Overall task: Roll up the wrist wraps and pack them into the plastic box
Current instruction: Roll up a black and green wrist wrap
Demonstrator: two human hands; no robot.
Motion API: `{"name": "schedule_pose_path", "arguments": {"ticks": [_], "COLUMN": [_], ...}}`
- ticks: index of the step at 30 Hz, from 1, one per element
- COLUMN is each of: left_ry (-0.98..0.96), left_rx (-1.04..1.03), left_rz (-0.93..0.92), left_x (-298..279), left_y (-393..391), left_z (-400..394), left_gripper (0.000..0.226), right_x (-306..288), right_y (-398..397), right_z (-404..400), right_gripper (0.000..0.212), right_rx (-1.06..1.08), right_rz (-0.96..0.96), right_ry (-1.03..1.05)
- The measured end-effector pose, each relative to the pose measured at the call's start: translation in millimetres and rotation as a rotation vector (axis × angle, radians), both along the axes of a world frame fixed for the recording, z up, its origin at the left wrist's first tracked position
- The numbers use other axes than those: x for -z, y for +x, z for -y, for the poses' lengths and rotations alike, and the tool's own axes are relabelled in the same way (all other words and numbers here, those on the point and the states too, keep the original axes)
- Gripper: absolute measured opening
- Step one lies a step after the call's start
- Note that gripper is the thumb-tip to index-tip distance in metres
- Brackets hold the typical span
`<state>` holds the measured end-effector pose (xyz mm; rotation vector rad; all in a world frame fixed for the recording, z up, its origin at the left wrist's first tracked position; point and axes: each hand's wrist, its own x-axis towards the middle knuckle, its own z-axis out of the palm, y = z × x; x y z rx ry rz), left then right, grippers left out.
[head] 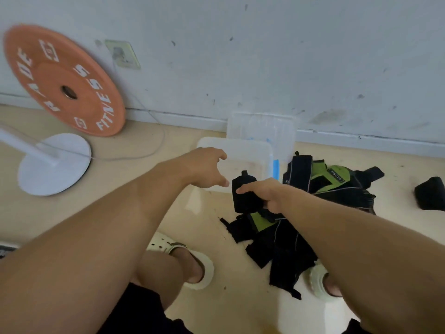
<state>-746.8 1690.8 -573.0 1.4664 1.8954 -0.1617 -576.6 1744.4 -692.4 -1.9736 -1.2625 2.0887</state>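
Note:
My right hand (266,194) grips a rolled black wrist wrap (243,191) just above the near edge of the clear plastic box (250,150) on the floor. My left hand (207,168) hovers open over the box's left side, fingers spread, holding nothing. A pile of unrolled black and green wrist wraps (320,189) lies to the right of the box and trails toward my feet (279,247). The box's clear lid (262,126) leans against the wall behind it.
An orange weight plate (62,80) leans on the wall at left, beside a white round stand base (54,163) with a cable. Another black item (429,192) lies at far right. My sandalled feet (192,263) stand close to the pile.

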Motion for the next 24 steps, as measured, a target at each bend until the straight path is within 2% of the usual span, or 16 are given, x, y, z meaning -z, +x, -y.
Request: {"name": "schedule_pose_path", "arguments": {"ticks": [5,10,16,21,24], "left_ry": [-0.04,-0.176,-0.115,-0.013,-0.038], "left_rx": [-0.055,-0.045,-0.063,-0.111,-0.113], "left_rz": [0.037,0.05,0.032,0.056,0.052], "left_x": [27.8,49.4,45.5,41.6,44.0], "left_y": [-21.8,-36.0,-45.1,-44.0,-41.1], "left_z": [10.3,10.8,-3.5,-16.0,-19.6], "left_gripper": [0.067,0.062,0.054,0.051,0.049], "right_x": [38.6,91.1,155.6,186.6,196.6], "right_y": [-31.0,-65.3,-94.2,-103.9,-101.1], "right_z": [13.2,31.9,46.7,39.7,35.2], "right_gripper": [0.06,0.057,0.061,0.063,0.062], "right_rx": [-0.106,-0.029,0.136,0.135,0.112], "right_rz": [0.084,0.061,0.014,-0.021,0.003], "right_ry": [-0.041,-0.151,-0.14,-0.12,-0.072]}}
